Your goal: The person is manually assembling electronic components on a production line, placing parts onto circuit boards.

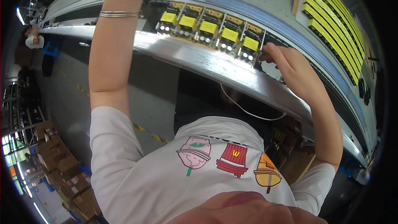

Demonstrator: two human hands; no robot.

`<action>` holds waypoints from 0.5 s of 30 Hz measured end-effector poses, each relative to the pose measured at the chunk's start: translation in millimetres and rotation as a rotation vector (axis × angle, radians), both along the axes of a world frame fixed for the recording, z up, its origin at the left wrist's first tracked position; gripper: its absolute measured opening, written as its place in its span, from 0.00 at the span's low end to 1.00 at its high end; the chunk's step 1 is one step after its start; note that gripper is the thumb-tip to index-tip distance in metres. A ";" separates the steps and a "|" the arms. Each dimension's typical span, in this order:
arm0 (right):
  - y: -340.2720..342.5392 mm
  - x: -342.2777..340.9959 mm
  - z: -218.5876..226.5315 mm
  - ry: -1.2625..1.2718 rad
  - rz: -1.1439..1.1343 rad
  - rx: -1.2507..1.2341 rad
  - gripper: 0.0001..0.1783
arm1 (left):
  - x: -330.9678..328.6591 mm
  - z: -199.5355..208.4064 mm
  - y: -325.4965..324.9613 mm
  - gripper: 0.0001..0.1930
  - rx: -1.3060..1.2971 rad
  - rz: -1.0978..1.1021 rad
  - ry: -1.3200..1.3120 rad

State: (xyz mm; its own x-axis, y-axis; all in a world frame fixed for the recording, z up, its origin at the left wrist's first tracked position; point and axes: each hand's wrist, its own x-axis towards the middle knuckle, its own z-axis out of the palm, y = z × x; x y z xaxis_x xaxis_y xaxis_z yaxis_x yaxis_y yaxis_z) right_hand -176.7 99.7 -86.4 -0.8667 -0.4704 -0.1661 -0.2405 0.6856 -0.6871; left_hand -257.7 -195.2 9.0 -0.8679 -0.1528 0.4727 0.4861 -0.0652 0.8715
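Observation:
A row of circuit boards [208,28], with yellow-wrapped transformers and silver capacitors, sits on the conveyor line in front of me. My right hand [290,66] is at the right end of this row, thumb and fingers curled together against the edge of the last board. Its fingertips are partly hidden, and the contact looks like a pinch on that edge. My left arm, with silver bangles [120,14] on it, reaches up past the left end of the row. The left hand itself lies beyond the top of the picture.
A metal rail [186,49] runs along the near side of the line. Stacked rows of yellow-topped parts [331,25] stand at the far right. A white cable [253,115] hangs below the rail. Cardboard boxes [62,161] and a distant person [34,38] are at the left.

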 end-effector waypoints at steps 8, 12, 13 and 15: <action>-11.3 -36.7 -41.4 0.055 0.213 0.059 0.34 | 10.3 -60.0 99.9 0.15 -0.008 -0.065 0.116; -17.1 -23.1 -44.5 0.257 0.259 0.074 0.26 | 16.7 -77.9 104.8 0.15 0.013 -0.007 0.082; -19.3 -13.4 -49.4 0.476 0.281 0.036 0.21 | 18.9 -81.5 101.4 0.14 0.019 -0.019 0.078; -21.2 8.8 -61.6 0.708 0.402 -0.088 0.15 | 14.7 -87.0 95.4 0.14 0.030 -0.050 0.066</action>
